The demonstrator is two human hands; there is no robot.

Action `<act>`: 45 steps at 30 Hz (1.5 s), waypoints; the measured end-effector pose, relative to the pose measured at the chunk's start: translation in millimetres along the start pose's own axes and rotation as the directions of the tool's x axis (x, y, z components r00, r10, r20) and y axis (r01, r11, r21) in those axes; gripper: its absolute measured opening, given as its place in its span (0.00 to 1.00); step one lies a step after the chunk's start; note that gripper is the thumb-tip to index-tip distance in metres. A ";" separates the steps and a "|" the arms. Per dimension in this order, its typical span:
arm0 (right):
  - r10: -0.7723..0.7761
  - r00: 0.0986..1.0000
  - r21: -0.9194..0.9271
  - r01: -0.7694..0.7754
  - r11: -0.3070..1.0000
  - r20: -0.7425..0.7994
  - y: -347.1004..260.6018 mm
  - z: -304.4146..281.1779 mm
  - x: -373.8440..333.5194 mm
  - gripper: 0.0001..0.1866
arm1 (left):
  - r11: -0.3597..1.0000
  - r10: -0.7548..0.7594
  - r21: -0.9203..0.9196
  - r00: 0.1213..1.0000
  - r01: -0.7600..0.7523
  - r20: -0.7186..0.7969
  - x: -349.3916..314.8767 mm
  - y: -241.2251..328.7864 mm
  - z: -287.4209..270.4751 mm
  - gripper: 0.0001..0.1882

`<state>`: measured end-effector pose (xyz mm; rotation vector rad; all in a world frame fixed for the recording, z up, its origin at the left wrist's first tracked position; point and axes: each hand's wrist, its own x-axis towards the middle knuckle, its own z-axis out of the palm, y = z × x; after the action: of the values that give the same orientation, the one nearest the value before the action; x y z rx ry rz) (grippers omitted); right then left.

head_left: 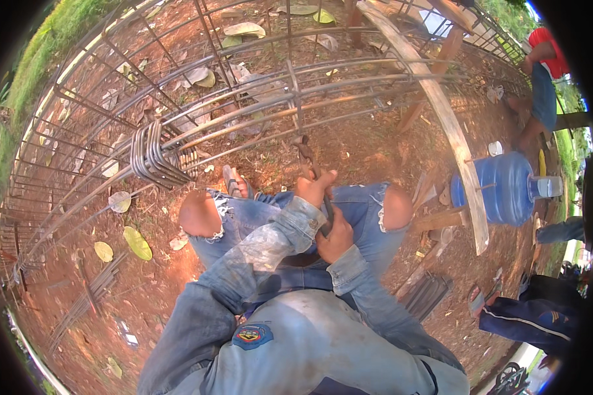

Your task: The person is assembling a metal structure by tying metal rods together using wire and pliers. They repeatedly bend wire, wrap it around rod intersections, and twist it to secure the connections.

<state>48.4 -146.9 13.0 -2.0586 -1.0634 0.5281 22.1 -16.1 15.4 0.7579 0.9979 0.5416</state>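
Both my hands are on a pair of dark metal pincers [327, 209], held upright between my knees. My left hand [315, 187] is closed near the upper part of the handles. Lower down, my right hand [336, 236] wraps round the handle end. The pincers' head meets a crosswise steel stirrup [295, 99] on the long rebar rods [237, 117]; whether the jaws bite on wire is too small to tell. Left of my hands, a bunch of bent steel stirrups [157, 155] hangs round the rods.
A wooden plank [441, 112] slants down at the right, beside a large blue water jug [501, 189]. More rebar mesh [79, 118] spreads at the left. Steel pieces [428, 295] lie at lower right. A person in a red top [548, 52] and another in dark clothing [524, 322] are at right.
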 end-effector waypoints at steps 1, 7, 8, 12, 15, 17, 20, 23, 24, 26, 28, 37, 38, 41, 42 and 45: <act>0.002 0.999 0.008 -0.002 1.000 0.042 4.5 -6.2 2.7 0.29 | 0.998 -0.001 -0.056 0.999 0.004 0.042 -0.6 3.2 -0.5 0.13; 0.039 0.977 0.090 -0.059 0.994 0.209 -3.5 -33.9 13.8 0.25 | 0.993 0.113 0.051 0.990 -0.109 -0.084 -5.2 4.4 19.3 0.13; 0.019 0.973 0.081 -0.039 0.996 0.230 -0.3 -41.0 16.4 0.24 | 0.991 0.107 0.092 0.989 -0.098 -0.100 -3.4 3.6 22.7 0.13; -0.045 0.949 0.088 0.019 0.996 0.311 7.1 -75.4 32.0 0.25 | 0.975 0.035 0.224 0.980 0.010 -0.198 6.6 -4.7 42.5 0.15; 0.048 0.888 0.109 -0.110 0.988 0.458 2.1 -93.1 42.0 0.24 | 0.977 0.116 0.208 0.942 -0.051 -0.314 7.5 -6.6 55.7 0.13; 0.035 0.871 0.154 -0.126 0.980 0.490 1.5 -96.9 46.0 0.23 | 0.971 0.145 0.229 0.930 -0.069 -0.336 9.0 -9.7 58.1 0.12; -0.034 0.937 0.122 -0.009 0.992 0.347 9.5 -86.3 37.6 0.24 | 0.983 0.144 0.144 0.962 -0.112 -0.231 8.1 -8.3 52.9 0.11; -0.035 0.991 -0.095 0.047 0.994 0.127 4.8 -74.6 30.7 0.26 | 0.980 0.121 -0.162 0.993 -0.117 0.016 2.2 2.6 40.7 0.10; -0.018 0.998 -0.185 0.028 0.982 0.057 3.4 -72.3 28.7 0.27 | 0.965 0.106 -0.248 0.991 -0.084 0.080 3.1 1.1 37.2 0.10; -0.143 0.990 -0.246 0.139 0.959 0.001 6.3 -77.5 36.0 0.28 | 0.931 0.107 -0.362 0.980 -0.039 0.168 7.3 -1.3 36.3 0.10; -0.230 0.973 -0.336 0.214 0.917 -0.007 10.9 -91.1 45.0 0.29 | 0.903 0.122 -0.428 0.968 -0.018 0.218 13.1 -3.0 44.8 0.11; -0.314 0.931 -0.385 0.363 0.849 0.186 25.6 -142.6 104.4 0.38 | 0.849 0.246 -0.523 0.935 -0.081 0.255 35.8 -2.1 67.4 0.08; -0.335 0.919 -0.377 0.391 0.840 0.206 27.1 -145.9 110.8 0.38 | 0.841 0.255 -0.533 0.934 -0.087 0.249 38.3 -2.1 68.0 0.08; -0.345 0.901 -0.364 0.424 0.829 0.263 27.2 -152.7 124.5 0.38 | 0.815 0.282 -0.570 0.929 -0.101 0.239 45.1 -5.4 71.0 0.10; -0.340 0.898 -0.362 0.426 0.829 0.279 27.6 -154.2 128.6 0.38 | 0.805 0.296 -0.584 0.925 -0.106 0.240 46.8 -5.7 73.1 0.10; -0.405 0.869 -0.359 0.488 0.796 0.284 33.5 -158.9 139.7 0.38 | 0.806 0.299 -0.584 0.916 -0.092 0.268 52.9 -4.2 73.3 0.12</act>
<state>247.3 -112.9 85.3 -2.0241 -1.8625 0.2663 111.4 -4.1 7.7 0.3995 0.3823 0.8083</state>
